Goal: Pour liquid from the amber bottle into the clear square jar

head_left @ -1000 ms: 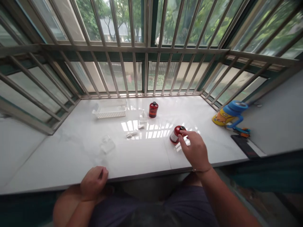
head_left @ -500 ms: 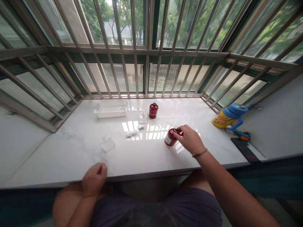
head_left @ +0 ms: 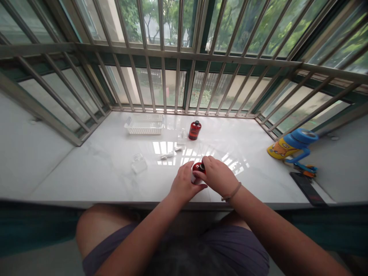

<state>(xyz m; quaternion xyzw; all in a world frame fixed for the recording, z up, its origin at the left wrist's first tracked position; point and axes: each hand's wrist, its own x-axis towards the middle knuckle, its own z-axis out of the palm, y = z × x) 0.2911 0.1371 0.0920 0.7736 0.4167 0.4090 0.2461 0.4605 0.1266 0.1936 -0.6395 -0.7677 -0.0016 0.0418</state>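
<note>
The white marble sill [head_left: 94,180] lay beneath steel window bars [head_left: 184,76]. On it were one white plastic basket [head_left: 143,125], one clear square container [head_left: 139,163], one small clear bottle [head_left: 182,137], small white pieces [head_left: 167,156], their count unclear, and one upright far red bottle [head_left: 194,130]. At far right were one yellow printed object [head_left: 281,149], blue tape rolls [head_left: 301,136] and one black phone [head_left: 307,188]. The near red bottle [head_left: 197,167], second of two, sat near the sill's front edge, tilted, black cap toward the right hand [head_left: 217,175], whose fingers curled over it. The left hand's [head_left: 184,182] fingers gripped the body, partly hiding it.
</note>
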